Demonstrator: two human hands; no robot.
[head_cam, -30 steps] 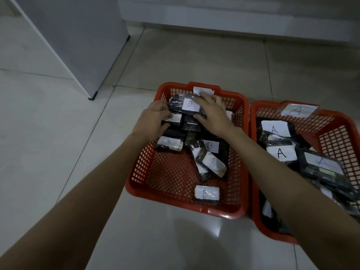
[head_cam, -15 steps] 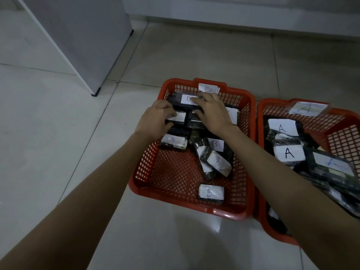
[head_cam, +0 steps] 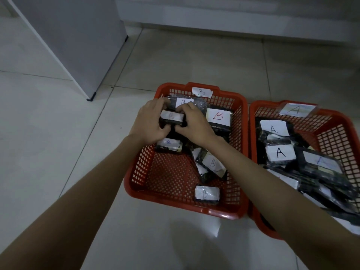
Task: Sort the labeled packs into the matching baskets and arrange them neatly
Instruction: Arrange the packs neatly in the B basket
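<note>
Small dark plastic-wrapped pack with white paper "B" label (head_cam: 171,119): judged light, film slick and soft, so best held by its short ends. It sits at frame centre, in the upper part of the red plastic mesh basket tagged B (head_cam: 140,168). Left hand (head_cam: 149,121) and right hand (head_cam: 194,124) both grip it, one at each end.

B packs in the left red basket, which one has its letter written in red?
The large black pack at the far right of the B-tagged red basket, beside the right hand; the other legible letters look dark or blue.
</note>
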